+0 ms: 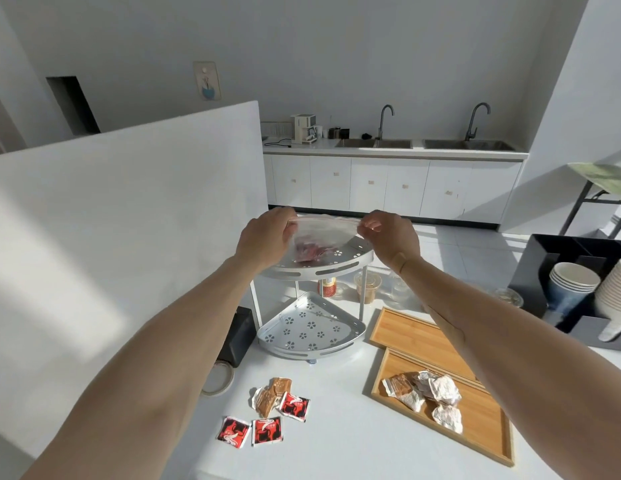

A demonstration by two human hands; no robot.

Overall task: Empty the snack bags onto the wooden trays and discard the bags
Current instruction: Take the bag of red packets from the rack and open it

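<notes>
We've got the clear snack bag (319,237) at frame centre over the rack's top shelf (350,258): left hand (267,237) & right hand (388,233) pinching its mouth corners, long axis left-right. Empty wooden tray (406,330) sits lower right, nearer our right grip.

**Plastic, metal, wood and paper on a matt white worktop**

The bag (319,239) is thin clear plastic, slightly cloudy, with dark red contents showing through. Under it stands a corner rack (311,327) of matt silver metal, its shelves punched with flower-shaped holes. At 3 o'clock of the rack lie two wooden trays (475,410), pale, smooth, with visible grain. The nearer one holds crinkled white and tan wrappers (427,396). At 6 o'clock of the rack are glossy red-and-black sachets (267,429). The worktop (337,445) is smooth matt white. At far 3 o'clock, paper cups (572,282) stand in a matt black holder (531,268).
</notes>
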